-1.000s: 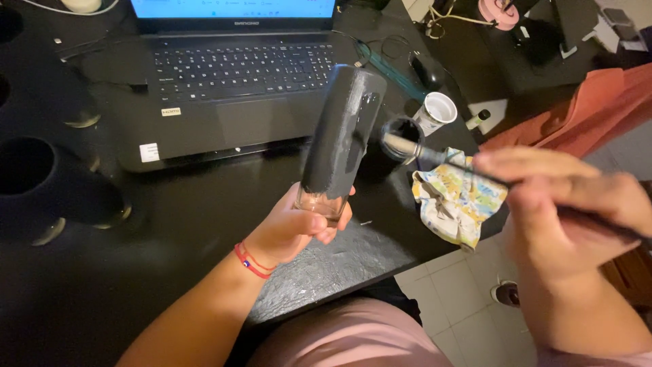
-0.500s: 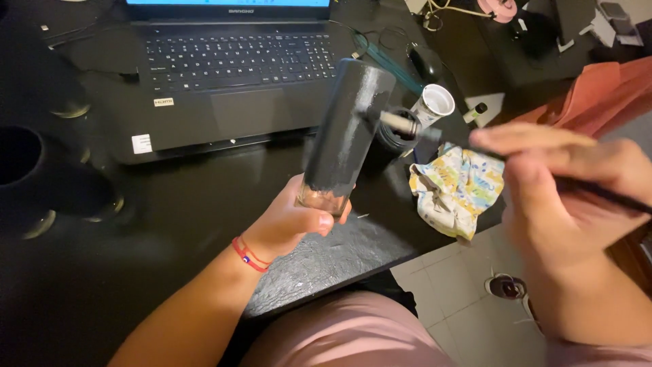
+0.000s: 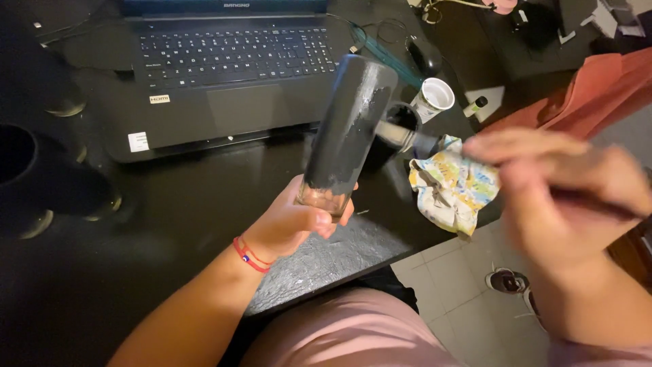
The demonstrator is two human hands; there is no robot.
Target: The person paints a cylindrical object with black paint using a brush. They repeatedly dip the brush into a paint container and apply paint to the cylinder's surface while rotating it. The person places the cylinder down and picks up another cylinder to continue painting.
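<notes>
Bare forearms; red cord bracelet with small bead on left wrist; pink garment over lap.

Black-painted glass, tilted, clear end lowermost, at frame centre. Brush with blurred handle at centre right, bristles touching its side.

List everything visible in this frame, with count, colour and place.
bottle: 1, painted black with a clear base, held tilted over the desk
brush: 1, dark handle, pale ferrule, tip at the bottle's side
laptop: 1, black, open, far side of desk
cup: 1, white, right of laptop
cloth: 1, patterned yellow and blue, desk's right edge
desk: 1, black
shoe: 1, dark, on the tiled floor
left hand: grip on the bottle's base, red wristband
right hand: blurred, grip on the brush
</notes>
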